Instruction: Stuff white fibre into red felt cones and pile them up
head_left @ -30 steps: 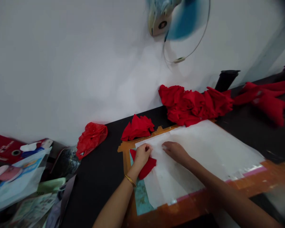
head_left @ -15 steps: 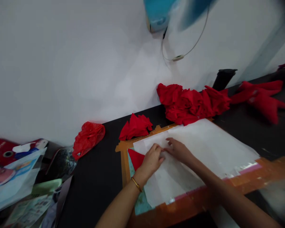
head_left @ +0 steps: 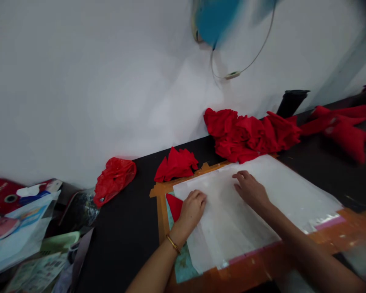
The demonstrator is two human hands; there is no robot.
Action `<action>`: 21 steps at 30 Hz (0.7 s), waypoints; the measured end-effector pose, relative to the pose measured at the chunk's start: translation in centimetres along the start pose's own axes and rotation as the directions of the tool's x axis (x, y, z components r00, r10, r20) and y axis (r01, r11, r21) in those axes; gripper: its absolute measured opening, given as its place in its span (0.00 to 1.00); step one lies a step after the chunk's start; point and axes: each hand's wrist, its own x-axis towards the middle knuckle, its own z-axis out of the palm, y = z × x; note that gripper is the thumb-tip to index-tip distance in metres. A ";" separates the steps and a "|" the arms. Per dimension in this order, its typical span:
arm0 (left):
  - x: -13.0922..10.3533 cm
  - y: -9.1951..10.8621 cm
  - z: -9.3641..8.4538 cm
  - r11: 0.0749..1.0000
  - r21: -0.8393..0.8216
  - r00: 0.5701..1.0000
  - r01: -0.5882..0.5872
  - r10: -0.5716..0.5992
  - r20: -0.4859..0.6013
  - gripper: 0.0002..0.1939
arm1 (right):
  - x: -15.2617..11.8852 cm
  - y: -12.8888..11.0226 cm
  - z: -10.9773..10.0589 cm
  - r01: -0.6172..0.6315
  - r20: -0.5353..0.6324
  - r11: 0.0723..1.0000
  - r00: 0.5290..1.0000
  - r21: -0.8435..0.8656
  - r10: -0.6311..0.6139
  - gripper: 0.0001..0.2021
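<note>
A large white sheet (head_left: 280, 191) lies over a teal board (head_left: 183, 264) edged with orange-brown tape. My left hand (head_left: 192, 209), with a gold bangle at the wrist, rests on the sheet's left part, fingers curled down; whether they pinch anything is hidden. A red cloth point (head_left: 173, 204) sticks out from under the sheet just left of that hand. My right hand (head_left: 250, 190) is over the middle of the sheet, its fingers apart and nothing in them.
Behind the board are a small red cloth pile (head_left: 177, 165) and a larger one (head_left: 250, 136). A red plastic bag (head_left: 114, 179) sits left, a black cup (head_left: 293, 102) and more red cloth (head_left: 344, 126) right. Boxes and papers crowd the far left; a cord hangs on the wall.
My right hand has moved right, away from my left hand, and its fingers have spread. My left hand stays near the red cloth point. The view has shifted slightly.
</note>
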 end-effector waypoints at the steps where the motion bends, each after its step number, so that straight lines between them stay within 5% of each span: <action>1: 0.0 0.1 0.2 1.000 -0.022 1.000 -0.001 0.001 -0.015 0.15 | -0.2 -0.5 0.0 0.049 -0.045 0.998 0.998 0.034 -0.047 0.14; 5: 0.4 0.6 1.1 0.993 -0.110 0.998 -0.035 0.029 -0.053 0.26 | -0.3 -4.1 1.4 0.191 0.014 0.937 0.979 0.292 -0.204 0.17; 9: 0.7 0.6 1.8 0.984 -0.175 0.986 0.026 -0.054 -0.157 0.29 | 0.3 -6.0 3.3 0.201 0.141 0.923 0.956 0.327 -0.258 0.12; 13: 0.8 0.4 1.8 0.965 -0.210 0.953 0.155 -0.203 -0.226 0.18 | 0.5 -5.2 3.7 0.180 0.150 0.926 0.959 0.333 -0.240 0.07; 21: 2.0 0.8 0.8 0.987 0.059 0.987 0.148 -0.143 -0.079 0.06 | 0.5 -3.9 2.7 0.125 0.153 0.933 0.971 0.336 -0.185 0.07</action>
